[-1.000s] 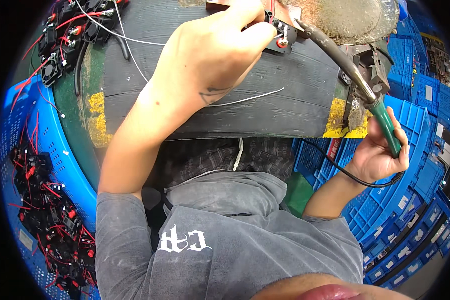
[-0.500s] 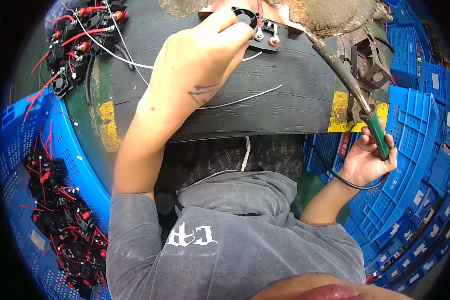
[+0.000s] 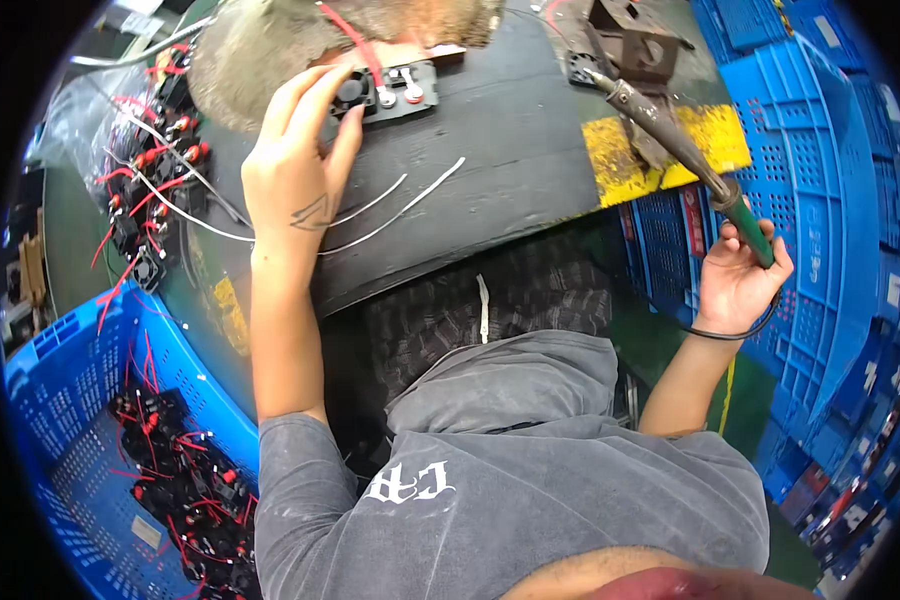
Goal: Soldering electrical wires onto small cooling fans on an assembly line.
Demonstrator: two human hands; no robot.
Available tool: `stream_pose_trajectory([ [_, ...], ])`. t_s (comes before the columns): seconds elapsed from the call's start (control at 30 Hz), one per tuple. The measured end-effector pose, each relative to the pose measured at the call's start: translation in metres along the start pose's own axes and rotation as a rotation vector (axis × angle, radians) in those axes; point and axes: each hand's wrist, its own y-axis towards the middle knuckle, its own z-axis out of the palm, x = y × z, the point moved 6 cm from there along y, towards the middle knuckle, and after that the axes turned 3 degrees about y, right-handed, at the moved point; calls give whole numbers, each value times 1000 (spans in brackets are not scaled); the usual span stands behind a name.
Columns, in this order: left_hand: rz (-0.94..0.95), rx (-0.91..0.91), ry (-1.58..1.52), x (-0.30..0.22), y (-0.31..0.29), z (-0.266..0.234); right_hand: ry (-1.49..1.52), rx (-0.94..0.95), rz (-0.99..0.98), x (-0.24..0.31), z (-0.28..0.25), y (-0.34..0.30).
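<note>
My left hand (image 3: 292, 165) reaches over the black work surface (image 3: 510, 130). Its thumb and fingertips are around a small black fan (image 3: 353, 92), gripping it at the edges. The fan joins a black plate (image 3: 410, 95) with two round terminals and a red wire (image 3: 355, 35) running up from one of them. In my right hand (image 3: 735, 285) is a soldering iron (image 3: 748, 230), held by its green handle beyond the table's front edge. Its metal shaft slants up and left, with the tip near a brown metal block (image 3: 638, 45). Thin pale wires (image 3: 400, 215) lie by my left wrist.
A blue crate (image 3: 80, 480) at lower left holds several black fan units with red wires. More such units (image 3: 160, 170) lie on the table's left side. A grey crusted lump (image 3: 240, 75) stands behind my left hand. Blue crates (image 3: 810, 190) are stacked at right.
The view has shifted, and the table now appears tilted. My left fingers have spread from a closed pinch to around the fan. The soldering iron's tip has moved away from the grey lump toward the brown block.
</note>
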Motion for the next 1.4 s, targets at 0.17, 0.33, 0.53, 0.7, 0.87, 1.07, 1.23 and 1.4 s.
stream_pose_trajectory([
  [0.17, 3, -11, -31, -3, 3, 1, 3, 41, -92, 40, -18, -12],
  [0.33, 11, -35, -29, 2, 1, 2, -187, -50, -247, 56, -40, -17],
  [0.53, 33, -116, -98, 1, 2, -2, -291, -50, -293, 60, -46, -19],
  [0.7, 49, -120, -106, 1, 2, -1, -330, -47, -290, 58, -45, -21],
  [0.87, 68, -131, -110, 2, 1, -1, -355, -19, -276, 56, -41, -22],
  [1.07, 84, -159, -137, 2, 0, -1, -425, 35, -287, 59, -33, -22],
  [1.23, 93, -152, -113, 3, 0, -2, -522, 41, -303, 63, -24, -25],
  [1.4, 79, -156, -135, 8, -1, -2, -609, 51, -327, 67, -18, -25],
])
